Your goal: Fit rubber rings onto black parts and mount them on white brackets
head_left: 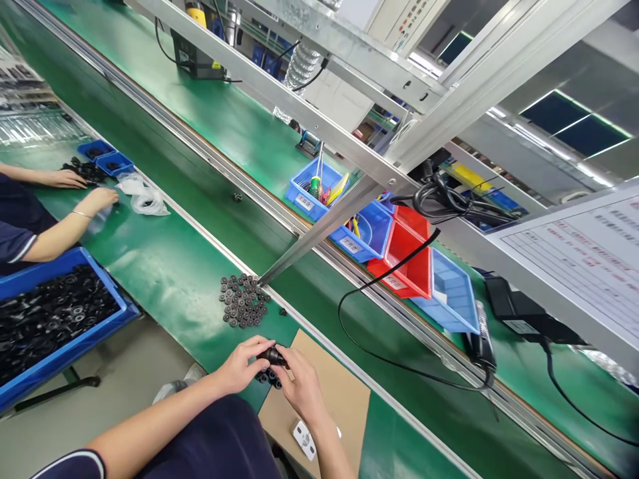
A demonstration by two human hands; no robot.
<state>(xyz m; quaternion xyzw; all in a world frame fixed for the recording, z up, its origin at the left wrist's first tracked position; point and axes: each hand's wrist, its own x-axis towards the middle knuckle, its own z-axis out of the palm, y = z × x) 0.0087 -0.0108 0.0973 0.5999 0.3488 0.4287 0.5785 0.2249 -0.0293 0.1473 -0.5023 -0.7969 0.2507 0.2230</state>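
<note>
Between both hands is a small black round part (272, 356), its details partly covered by the fingers. My left hand (243, 363) is closed on its left side, thumb and fingertips pressed to it. From the other side my right hand (301, 382) grips the same part. Just under the hands lie several small black ring-like pieces (269, 378) at the edge of a brown cardboard sheet (344, 392). Beyond my left hand, a cluster of dark round pieces (243, 299) is spread on the green bench.
A white plate with holes (304, 439) lies on the cardboard by my right forearm. A metal post (319, 229) slants down to the bench. Blue (369, 229) and red (404, 249) bins line the far side. At left, a co-worker's hands (102, 199) work near a blue crate (112, 286).
</note>
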